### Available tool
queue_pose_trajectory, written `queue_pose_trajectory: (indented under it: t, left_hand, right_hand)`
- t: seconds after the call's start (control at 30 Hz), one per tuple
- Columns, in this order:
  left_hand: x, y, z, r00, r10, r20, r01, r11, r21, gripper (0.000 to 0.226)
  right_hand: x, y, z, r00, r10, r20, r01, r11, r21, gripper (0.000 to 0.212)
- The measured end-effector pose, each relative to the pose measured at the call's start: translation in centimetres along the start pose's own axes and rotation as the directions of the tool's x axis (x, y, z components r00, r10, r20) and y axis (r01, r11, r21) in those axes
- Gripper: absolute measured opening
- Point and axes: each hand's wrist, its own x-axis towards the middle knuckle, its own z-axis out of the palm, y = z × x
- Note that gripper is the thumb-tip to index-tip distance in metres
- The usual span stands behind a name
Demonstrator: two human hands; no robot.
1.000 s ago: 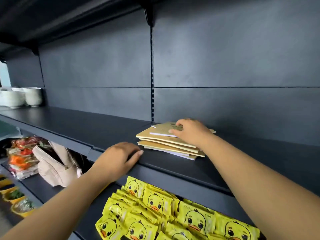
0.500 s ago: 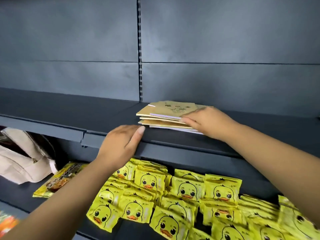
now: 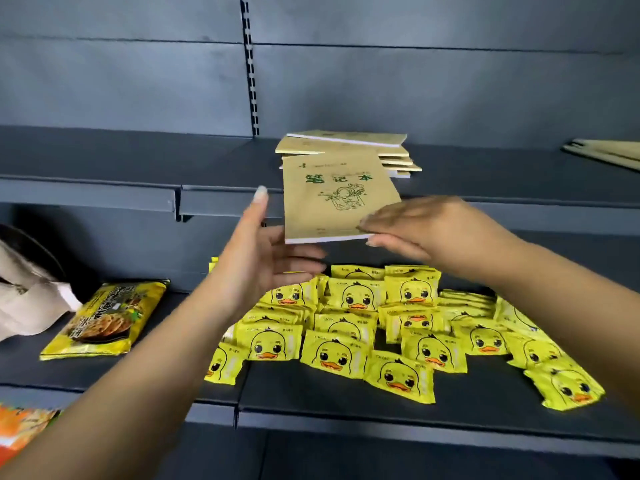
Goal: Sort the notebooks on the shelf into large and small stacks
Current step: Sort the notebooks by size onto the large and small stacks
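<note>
Kraft-paper notebook point(image 3: 337, 195) stands upright before the stack point(image 3: 349, 152), long axis vertical; the right hand point(image 3: 426, 233) pinches its lower right corner, the left hand point(image 3: 266, 258), open, waits just beside its left edge.

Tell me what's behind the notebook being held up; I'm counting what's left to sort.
Behind the held notebook, pinched by the right hand, a stack of notebooks lies on the upper shelf. Several show; the stack's front left part is covered, so no exact count.

Dark grey metal back wall point(image 3: 450, 81), slotted metal post point(image 3: 250, 64) down its middle, dark grey metal shelves point(image 3: 104, 157), soft even light
</note>
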Motion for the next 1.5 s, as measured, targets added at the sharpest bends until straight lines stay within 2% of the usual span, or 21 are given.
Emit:
queue_pose_trajectory:
  t: [0.07, 0.17, 0.23, 0.3, 0.4, 0.5, 0.57, 0.63, 0.73, 0.8, 0.87, 1.07, 1.3, 1.4, 1.5]
  left_hand:
    - [0.1, 0.4, 0.4, 0.998, -0.046, 0.042, 0.048, 0.997, -0.066, 0.068]
    - [0.1, 0.2, 1.4, 0.996, -0.083, 0.027, 0.086, 0.982, -0.168, 0.035]
    - [0.1, -0.1, 2.0, 0.992, -0.129, 0.012, 0.128, 0.958, -0.258, 0.022]
    - [0.2, -0.4, 2.0, 0.993, -0.117, -0.012, 0.11, 0.961, -0.253, 0.016]
    - [0.3, -0.4, 1.6, 0.999, -0.002, -0.05, -0.006, 0.99, -0.143, 0.022]
    - [0.5, 0.3, 0.6, 0.993, 0.099, -0.067, -0.1, 0.995, -0.003, 0.029]
    - [0.8, 1.4, -0.4, 0.986, 0.159, -0.051, -0.156, 0.986, 0.054, 0.03]
    - [1.2, 2.6, -1.1, 0.971, 0.231, -0.057, -0.226, 0.97, 0.089, 0.028]
    - [2.4, 4.2, -2.2, 0.94, 0.315, -0.13, -0.306, 0.948, 0.085, 0.026]
    - [3.5, 4.8, -2.9, 0.926, 0.332, -0.181, -0.325, 0.943, 0.069, 0.026]
    - [4.9, 5.3, -3.2, 0.908, 0.35, -0.229, -0.345, 0.936, 0.065, 0.026]
    - [9.6, 6.7, -2.8, 0.843, 0.412, -0.346, -0.413, 0.908, 0.075, 0.023]
    - [11.0, 5.6, -3.6, 0.809, 0.473, -0.349, -0.464, 0.878, 0.115, 0.027]
    - [11.3, 5.4, -3.7, 0.795, 0.503, -0.339, -0.487, 0.862, 0.139, 0.027]
    - [11.2, 5.4, -3.6, 0.812, 0.494, -0.309, -0.479, 0.868, 0.128, 0.027]
  right_hand:
    - [-0.5, -1.0, 0.2, 0.998, -0.053, -0.022, 0.053, 0.998, -0.021, 0.058]
    - [-1.0, -1.4, 0.5, 0.996, -0.081, -0.033, 0.08, 0.996, -0.039, 0.054]
    - [-1.4, -1.1, 0.2, 0.995, -0.095, -0.01, 0.094, 0.993, -0.065, 0.053]
    - [-1.8, -0.7, -0.4, 0.994, -0.1, 0.039, 0.103, 0.992, -0.074, 0.056]
    - [-2.0, 0.7, -1.2, 0.999, 0.017, 0.036, -0.016, 0.999, -0.041, 0.061]
    - [-1.6, 3.0, -1.2, 0.975, 0.223, -0.009, -0.223, 0.975, -0.017, 0.049]
    - [-0.4, 5.0, -1.0, 0.898, 0.44, -0.009, -0.438, 0.895, 0.085, 0.041]
    - [1.2, 7.2, -0.5, 0.769, 0.637, 0.061, -0.636, 0.75, 0.181, 0.034]
    - [3.8, 10.5, 0.7, 0.619, 0.766, 0.172, -0.776, 0.564, 0.281, 0.037]
    - [5.2, 12.4, 1.8, 0.567, 0.784, 0.251, -0.814, 0.489, 0.313, 0.041]
    - [6.3, 14.3, 2.7, 0.547, 0.775, 0.315, -0.83, 0.452, 0.328, 0.044]
    - [7.8, 18.5, 5.3, 0.511, 0.735, 0.446, -0.858, 0.406, 0.315, 0.053]
    - [7.6, 22.0, 6.8, 0.421, 0.73, 0.538, -0.907, 0.344, 0.243, 0.06]
    - [7.7, 23.1, 6.2, 0.287, 0.78, 0.556, -0.957, 0.205, 0.206, 0.057]
    - [6.9, 22.6, 5.1, 0.179, 0.752, 0.634, -0.961, -0.006, 0.278, 0.035]
